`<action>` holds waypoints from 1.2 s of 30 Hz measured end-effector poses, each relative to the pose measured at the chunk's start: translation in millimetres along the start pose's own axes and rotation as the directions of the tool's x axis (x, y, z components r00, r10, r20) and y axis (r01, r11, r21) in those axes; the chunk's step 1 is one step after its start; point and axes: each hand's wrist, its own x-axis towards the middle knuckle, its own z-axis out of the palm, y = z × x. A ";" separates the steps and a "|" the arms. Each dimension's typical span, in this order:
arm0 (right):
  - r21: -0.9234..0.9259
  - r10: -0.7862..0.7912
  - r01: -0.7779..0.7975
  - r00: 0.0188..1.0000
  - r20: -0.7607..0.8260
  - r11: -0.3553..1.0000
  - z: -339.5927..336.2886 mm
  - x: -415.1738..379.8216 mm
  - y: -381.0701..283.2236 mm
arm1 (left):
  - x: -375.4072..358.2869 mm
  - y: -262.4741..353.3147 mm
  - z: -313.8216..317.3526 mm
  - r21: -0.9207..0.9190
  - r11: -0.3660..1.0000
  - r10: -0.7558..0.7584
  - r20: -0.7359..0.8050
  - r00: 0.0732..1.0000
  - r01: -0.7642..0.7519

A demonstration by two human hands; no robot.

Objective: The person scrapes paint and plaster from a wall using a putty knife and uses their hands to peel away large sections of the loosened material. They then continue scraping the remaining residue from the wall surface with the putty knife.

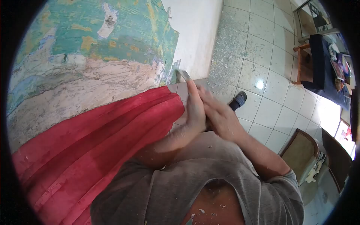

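A scraper point(185, 75) with a flat metal blade points up and left, its tip at the edge of the flaking green paint on the wall point(123, 41). My left hand point(196, 108) is closed on it, one finger lying along the blade. My right hand point(222, 119) presses against the left from the other side, its fingers bent around the hidden handle and slightly smeared by motion. Between the two hands the handle cannot be seen. Pale paint flakes dot my forearms and the grey shirt point(210, 157).
Red cloth point(105, 138) drapes along the wall's lower part, left of me. Paint chips point(228, 48) litter the white tiled floor point(258, 101). My sandalled foot point(239, 100) stands beyond the right hand. A cloth-covered table point(318, 63) and a padded chair point(302, 146) stand at right.
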 end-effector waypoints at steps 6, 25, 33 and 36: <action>0.292 0.386 -0.458 0.881 0.273 0.840 -34.1 41.2 -11.3 | 17.9 25.6 25.0 0.040 0.999 -0.011 0.125 0.992 0.006; 0.325 0.508 -0.687 0.710 0.488 0.649 -36.7 48.3 -39.1 | 12.0 29.2 6.1 0.093 0.996 -0.029 0.174 0.984 0.013; 0.248 0.237 -0.282 0.952 0.194 0.927 -17.5 48.0 -12.5 | 14.9 51.8 27.1 0.053 0.998 0.019 0.030 0.999 -0.020; 0.447 0.534 -0.664 0.748 0.394 0.600 -45.0 59.2 -32.4 | 21.4 41.5 29.6 0.048 0.998 0.022 0.145 0.989 -0.029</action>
